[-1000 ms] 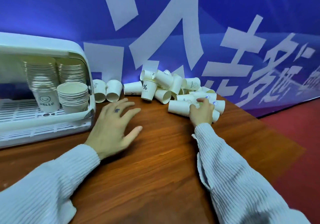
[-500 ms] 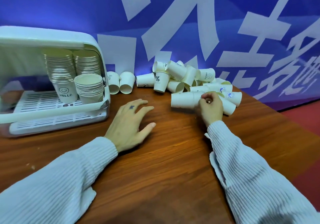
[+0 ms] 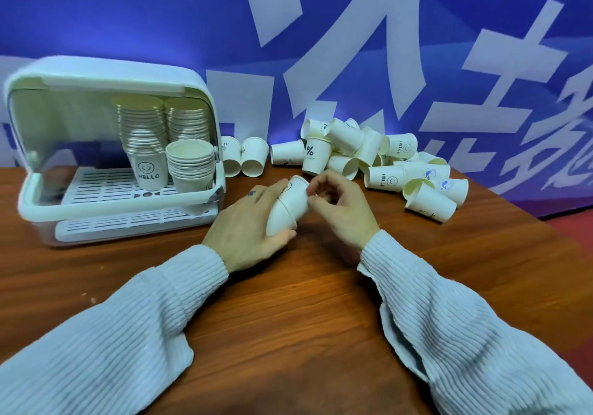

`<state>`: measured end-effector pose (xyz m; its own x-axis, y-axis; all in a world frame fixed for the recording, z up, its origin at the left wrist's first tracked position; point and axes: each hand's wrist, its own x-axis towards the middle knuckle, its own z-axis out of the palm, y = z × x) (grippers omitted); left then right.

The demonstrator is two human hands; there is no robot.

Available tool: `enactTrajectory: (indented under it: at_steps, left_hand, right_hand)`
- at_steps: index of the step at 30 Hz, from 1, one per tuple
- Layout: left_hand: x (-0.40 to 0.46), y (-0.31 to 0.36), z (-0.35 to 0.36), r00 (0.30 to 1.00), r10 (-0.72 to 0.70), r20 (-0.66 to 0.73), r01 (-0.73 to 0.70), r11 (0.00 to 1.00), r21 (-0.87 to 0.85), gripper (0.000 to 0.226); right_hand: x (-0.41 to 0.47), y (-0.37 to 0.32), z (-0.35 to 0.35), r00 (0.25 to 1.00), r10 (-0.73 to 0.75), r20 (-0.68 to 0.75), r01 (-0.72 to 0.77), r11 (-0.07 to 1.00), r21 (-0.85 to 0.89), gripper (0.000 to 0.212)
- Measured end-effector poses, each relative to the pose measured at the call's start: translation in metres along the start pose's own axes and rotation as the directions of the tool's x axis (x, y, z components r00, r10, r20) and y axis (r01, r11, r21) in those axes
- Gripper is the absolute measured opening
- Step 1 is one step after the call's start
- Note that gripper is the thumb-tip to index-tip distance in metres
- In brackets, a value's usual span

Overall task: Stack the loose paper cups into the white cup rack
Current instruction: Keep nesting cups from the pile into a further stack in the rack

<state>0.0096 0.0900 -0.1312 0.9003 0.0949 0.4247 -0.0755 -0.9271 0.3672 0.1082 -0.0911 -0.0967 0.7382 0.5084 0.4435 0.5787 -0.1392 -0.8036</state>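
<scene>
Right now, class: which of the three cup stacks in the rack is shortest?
The front right stack, nearest the rack's open side: its top is well below the two tall stacks behind.

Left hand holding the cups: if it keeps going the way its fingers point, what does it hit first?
Probably the upright white paper cup with the % mark at the near edge of the loose pile. The left hand, gripping two nested white paper cups, points up and right toward it. Depth is uncertain.
</scene>
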Motion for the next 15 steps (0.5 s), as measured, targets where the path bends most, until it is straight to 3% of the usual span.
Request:
enactTrajectory:
  at_steps: [5, 9, 11, 15]
  left_hand:
    - [0.005, -0.013, -0.039, 0.987, -0.075, -0.141, 0.064, 0.995, -0.082, 0.089]
    - [0.007, -0.022, -0.079, 0.923, -0.141, -0.358, 0.066, 0.975, -0.214, 0.083]
    - [0.007, -0.028, -0.101, 0.852, -0.214, -0.478, 0.08, 0.955, -0.285, 0.082]
    - [0.005, -0.044, -0.142, 0.63, -0.385, -0.674, 0.068, 0.892, -0.446, 0.08]
  right_hand:
    - [0.024, -0.019, -0.003, 0.967, 0.015, -0.256, 0.033, 0.983, 0.181, 0.032]
    - [0.043, -0.043, 0.011, 0.956, -0.087, -0.281, 0.125, 0.985, 0.118, 0.013]
    - [0.055, -0.054, 0.025, 0.952, -0.148, -0.27, 0.175, 0.981, 0.079, 0.01]
    - [0.076, -0.077, 0.062, 0.929, -0.316, -0.191, 0.325, 0.946, 0.018, 0.012]
